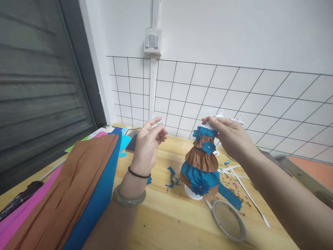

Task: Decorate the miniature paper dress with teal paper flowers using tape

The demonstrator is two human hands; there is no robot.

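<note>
A tiered dress form of brown and blue crepe paper [202, 159] stands on a white round base at right of centre, with blue paper flowers on its front. My right hand [223, 130] grips its white top, thumb and fingers closed round it. To the left, my left hand [151, 139] is raised above the table, apart from the dress, its fingers loosely curled and spread, holding nothing. A roll of tape [243, 232] lies in front of the dress, its loose end reaching toward the base. A blue strip [231, 196] lies beside it.
Folded brown crepe paper [75, 173], with blue and pink sheets, fills the left side. Blue scraps [172, 177] lie left of the dress; white strips [247, 192] and small clippings lie to its right. A dark phone [131, 143] rests behind my left hand. Black wire grid lines the wall.
</note>
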